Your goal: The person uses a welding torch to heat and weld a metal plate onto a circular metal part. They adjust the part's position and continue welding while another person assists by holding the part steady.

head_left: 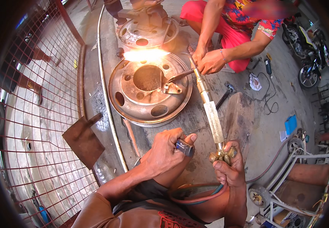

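Note:
My right hand (229, 163) is closed around the brass valve end of a gas torch (212, 117), which points away from me over a steel wheel rim (153, 102). A bright flame (146, 55) glares at the rim's far edge. In my closed left hand (166, 148), held above my knee, is a small dark blue block-like thing (185, 147) whose kind I cannot make out. A small metal bracket (171, 88) lies on the rim beside its centre hole. Another person's hands (210, 60) grip pliers (182, 75) whose jaws reach the bracket.
A second wheel rim (147, 32) lies beyond the flame. Red wire mesh fencing (46, 125) runs along the left, beside a brown metal plate (82, 141). Hoses (206, 195) trail past my leg. A hammer (225, 95), a metal trolley (286, 182) and a motorcycle (305, 57) are at right.

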`<action>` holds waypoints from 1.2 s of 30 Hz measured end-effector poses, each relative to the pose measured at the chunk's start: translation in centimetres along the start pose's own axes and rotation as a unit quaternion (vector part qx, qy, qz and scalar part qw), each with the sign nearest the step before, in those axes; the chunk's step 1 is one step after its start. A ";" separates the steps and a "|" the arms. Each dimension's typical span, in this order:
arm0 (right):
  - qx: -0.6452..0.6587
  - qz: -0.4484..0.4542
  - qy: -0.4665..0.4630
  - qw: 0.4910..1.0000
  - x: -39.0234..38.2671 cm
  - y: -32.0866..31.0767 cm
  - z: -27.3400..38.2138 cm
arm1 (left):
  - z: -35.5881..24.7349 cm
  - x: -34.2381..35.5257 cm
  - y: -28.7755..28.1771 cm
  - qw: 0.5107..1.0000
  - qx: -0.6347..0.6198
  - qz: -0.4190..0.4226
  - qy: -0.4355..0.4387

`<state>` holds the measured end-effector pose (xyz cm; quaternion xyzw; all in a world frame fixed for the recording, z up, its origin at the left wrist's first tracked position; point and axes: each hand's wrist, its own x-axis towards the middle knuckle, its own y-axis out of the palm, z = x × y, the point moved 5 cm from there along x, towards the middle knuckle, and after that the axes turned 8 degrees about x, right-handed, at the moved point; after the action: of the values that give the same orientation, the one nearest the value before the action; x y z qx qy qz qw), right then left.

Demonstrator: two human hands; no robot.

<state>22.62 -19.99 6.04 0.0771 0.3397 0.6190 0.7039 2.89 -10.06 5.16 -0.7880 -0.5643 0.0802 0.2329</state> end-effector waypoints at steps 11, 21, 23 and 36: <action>-0.013 0.044 0.020 0.999 -0.3 -0.3 -0.7 | 0.1 -0.2 -0.2 0.998 -0.018 -0.031 -0.046; -0.045 -0.003 -0.011 0.999 -0.3 -1.8 -0.3 | -0.1 1.1 -0.1 0.999 -0.001 -0.022 -0.040; -0.034 -0.007 0.002 0.999 -0.3 -2.0 -0.4 | 0.1 1.0 -0.3 0.998 0.012 -0.002 -0.058; -0.015 0.002 0.016 1.000 0.1 -2.1 -0.6 | 0.3 0.4 0.2 0.999 0.025 -0.024 -0.030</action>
<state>23.97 -20.60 4.43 0.0569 0.3415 0.6264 0.6984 3.08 -9.62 4.82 -0.7654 -0.5877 0.1124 0.2368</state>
